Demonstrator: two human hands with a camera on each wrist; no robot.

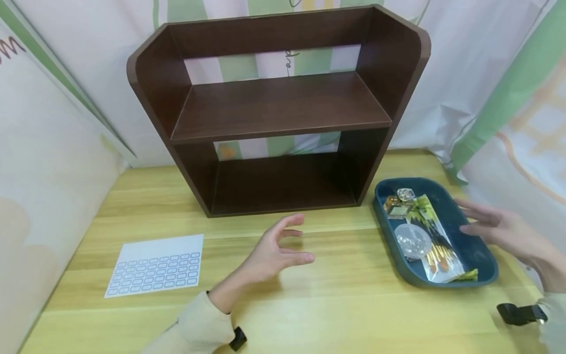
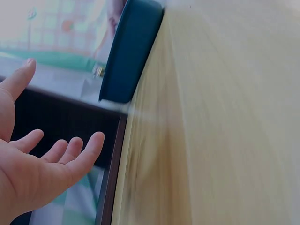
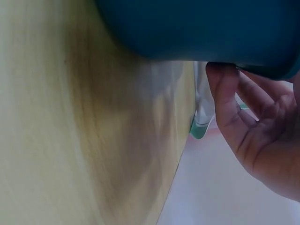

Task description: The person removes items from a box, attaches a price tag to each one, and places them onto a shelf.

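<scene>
My left hand (image 1: 270,253) hovers above the table in front of the shelf, fingers apart and holding nothing; the left wrist view shows its fingers (image 2: 70,164) spread loosely. At the right, my right hand (image 1: 504,231) reaches over the right rim of a dark blue tray (image 1: 479,255), its thumb and fingers loosely bent. In the right wrist view the fingertips pass behind the tray wall (image 3: 201,33), partly hidden. Inside the tray lie a perfume bottle (image 1: 397,207) with a clear stopper, a round clear plastic container (image 1: 413,241) and a packet of paintbrushes (image 1: 438,250).
A dark brown two-tier shelf (image 1: 283,105) stands at the back of the wooden table (image 1: 336,305). On the left lies a white sheet (image 1: 156,265) printed with rows of small blue boxes. Patterned curtains (image 1: 495,83) hang behind and at both sides.
</scene>
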